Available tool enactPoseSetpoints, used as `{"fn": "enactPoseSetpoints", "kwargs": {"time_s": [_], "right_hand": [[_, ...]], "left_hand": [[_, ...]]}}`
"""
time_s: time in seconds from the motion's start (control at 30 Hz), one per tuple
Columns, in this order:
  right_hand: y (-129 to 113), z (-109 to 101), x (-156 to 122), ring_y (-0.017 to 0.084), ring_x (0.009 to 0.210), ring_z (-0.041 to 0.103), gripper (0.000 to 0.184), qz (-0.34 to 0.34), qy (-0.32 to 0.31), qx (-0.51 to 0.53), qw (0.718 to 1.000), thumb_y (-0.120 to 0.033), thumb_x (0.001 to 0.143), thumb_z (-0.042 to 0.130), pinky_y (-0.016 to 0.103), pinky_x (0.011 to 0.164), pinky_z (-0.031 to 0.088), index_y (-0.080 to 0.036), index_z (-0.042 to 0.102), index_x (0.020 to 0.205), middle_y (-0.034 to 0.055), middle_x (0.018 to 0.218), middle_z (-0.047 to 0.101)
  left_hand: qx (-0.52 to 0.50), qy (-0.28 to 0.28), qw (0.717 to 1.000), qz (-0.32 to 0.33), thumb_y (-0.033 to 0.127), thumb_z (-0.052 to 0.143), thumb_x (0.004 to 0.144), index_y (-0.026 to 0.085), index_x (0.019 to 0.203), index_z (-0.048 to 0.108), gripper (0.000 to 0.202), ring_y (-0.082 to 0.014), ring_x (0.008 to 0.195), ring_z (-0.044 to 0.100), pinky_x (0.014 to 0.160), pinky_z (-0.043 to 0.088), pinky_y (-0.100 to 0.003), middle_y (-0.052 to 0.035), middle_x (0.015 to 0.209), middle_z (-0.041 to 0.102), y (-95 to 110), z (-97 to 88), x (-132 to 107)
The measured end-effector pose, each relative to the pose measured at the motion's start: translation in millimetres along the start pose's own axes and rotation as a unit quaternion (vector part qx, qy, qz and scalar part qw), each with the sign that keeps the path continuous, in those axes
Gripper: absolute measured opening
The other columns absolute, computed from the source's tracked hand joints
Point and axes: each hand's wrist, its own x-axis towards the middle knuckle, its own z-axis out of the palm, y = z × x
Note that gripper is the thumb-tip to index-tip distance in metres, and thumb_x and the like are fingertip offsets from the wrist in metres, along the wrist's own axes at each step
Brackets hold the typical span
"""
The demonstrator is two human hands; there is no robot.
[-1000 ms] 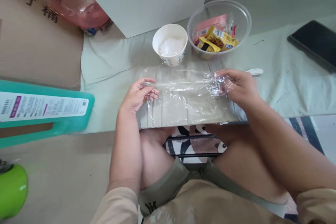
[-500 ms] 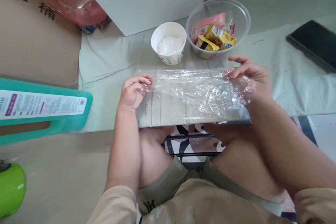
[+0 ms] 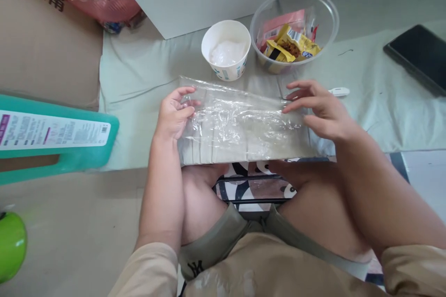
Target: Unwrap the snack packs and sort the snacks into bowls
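The left hand pinches the left end of a clear plastic film between thumb and fingers. The right hand is spread, thumb and fingers apart, at the film's right end — whether it touches, I cannot tell. The crinkled film lies stretched along the table's near edge, below the white cup.

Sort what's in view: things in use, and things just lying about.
In use: clear crinkled plastic film; left hand, holding its left side; right hand, fingers spread at its right end.

Seemingly lying about: round white paper cup; clear round plastic bowl; flat black rectangular object; turquoise labelled plastic container.
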Motion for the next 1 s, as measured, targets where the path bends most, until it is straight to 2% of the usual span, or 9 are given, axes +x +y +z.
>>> {"fn": "enactPoseSetpoints", "kwargs": {"time_s": [0.13, 0.2, 0.37, 0.47, 0.53, 0.63, 0.77, 0.9, 1.0], "right_hand": [[-5.1, -0.8, 0.7, 0.031, 0.126, 0.062, 0.024, 0.006, 0.158, 0.098, 0.983, -0.049, 0.091, 0.062, 0.052, 0.115, 0.045, -0.031, 0.076, 0.083, 0.0040, 0.125, 0.069], [-9.4, 7.2, 5.3, 0.027, 0.115, 0.067, 0.020, 0.051, 0.173, 0.152, 0.972, -0.048, 0.090, 0.068, 0.048, 0.109, 0.050, -0.029, 0.074, 0.091, 0.0063, 0.114, 0.072], [-31.6, 49.5, 26.0, 0.025, 0.109, 0.069, 0.055, 0.137, -0.067, 0.219, 0.964, -0.045, 0.071, 0.085, 0.041, 0.094, 0.058, -0.024, 0.063, 0.118, 0.0101, 0.123, 0.071], [-43.8, 69.3, 34.5, 0.020, 0.081, 0.068, 0.032, 0.137, -0.185, 0.165, 0.959, -0.037, 0.073, 0.078, 0.034, 0.072, 0.056, -0.020, 0.067, 0.098, 0.0052, 0.091, 0.074], [-47.4, 73.7, 35.7, 0.015, 0.064, 0.061, 0.015, 0.132, -0.197, 0.167, 0.957, -0.033, 0.078, 0.070, 0.030, 0.062, 0.048, -0.020, 0.065, 0.084, 0.0002, 0.069, 0.067], [-46.1, 70.9, 33.6, 0.013, 0.058, 0.058, 0.015, 0.150, -0.113, 0.224, 0.956, -0.035, 0.077, 0.067, 0.029, 0.057, 0.045, -0.021, 0.062, 0.081, -0.0021, 0.064, 0.064], [-40.6, 65.0, 32.7, 0.012, 0.052, 0.056, 0.016, 0.220, 0.028, 0.210, 0.952, -0.034, 0.075, 0.066, 0.030, 0.056, 0.045, -0.022, 0.059, 0.082, -0.0010, 0.070, 0.066], [-40.9, 63.7, 35.1, 0.012, 0.051, 0.050, 0.015, 0.234, 0.095, 0.093, 0.963, -0.034, 0.078, 0.065, 0.031, 0.057, 0.041, -0.021, 0.059, 0.077, -0.0021, 0.063, 0.060], [-43.0, 63.6, 36.0, 0.011, 0.055, 0.047, 0.016, 0.213, 0.120, 0.030, 0.969, -0.033, 0.078, 0.067, 0.031, 0.060, 0.040, -0.021, 0.057, 0.071, -0.0024, 0.062, 0.057]], "left_hand": [[-0.012, -0.063, 0.998, -0.011, 0.007, 0.071, 0.053, 0.021, 0.092, 0.073, 0.041, -0.0106, 0.075, 0.068, 0.043, 0.038, -0.014, -0.0059, 0.124, 0.070, 5.2, 0.9, -4.5], [-0.020, -0.112, 0.993, -0.025, 0.007, 0.073, 0.053, 0.020, 0.090, 0.073, 0.040, -0.0105, 0.073, 0.068, 0.042, 0.037, -0.015, -0.0062, 0.120, 0.071, 8.3, 5.7, -8.1], [-0.009, -0.254, 0.965, -0.067, 0.011, 0.080, 0.054, 0.017, 0.090, 0.075, 0.036, -0.0135, 0.072, 0.070, 0.042, 0.038, -0.017, -0.0100, 0.119, 0.072, 13.8, 23.5, -17.3], [-0.040, -0.315, 0.945, -0.073, 0.022, 0.086, 0.058, 0.023, 0.102, 0.074, 0.045, -0.0221, 0.084, 0.075, 0.051, 0.052, -0.024, -0.0098, 0.126, 0.071, 14.6, 28.6, -21.0], [-0.109, -0.317, 0.940, -0.065, 0.032, 0.089, 0.058, 0.035, 0.120, 0.069, 0.066, -0.0324, 0.107, 0.075, 0.071, 0.064, -0.040, -0.0057, 0.139, 0.067, 15.0, 29.1, -22.3], [-0.202, -0.276, 0.938, -0.063, 0.054, 0.086, 0.061, 0.047, 0.138, 0.055, 0.084, -0.0412, 0.134, 0.062, 0.095, 0.060, -0.059, -0.0017, 0.154, 0.058, 15.9, 30.8, -22.3], [-0.226, -0.241, 0.937, -0.113, 0.082, 0.067, 0.069, 0.026, 0.133, 0.062, 0.086, -0.0459, 0.138, 0.058, 0.104, 0.054, -0.064, -0.0143, 0.149, 0.063, 14.8, 41.2, -23.2], [-0.199, -0.234, 0.943, -0.129, 0.082, 0.073, 0.067, 0.017, 0.125, 0.067, 0.087, -0.0438, 0.137, 0.059, 0.109, 0.054, -0.056, -0.0206, 0.146, 0.064, 9.4, 56.0, -30.6], [-0.168, -0.239, 0.947, -0.133, 0.066, 0.086, 0.065, 0.018, 0.125, 0.065, 0.080, -0.0389, 0.131, 0.065, 0.103, 0.058, -0.048, -0.0195, 0.143, 0.066, 3.9, 66.9, -36.6]]}}
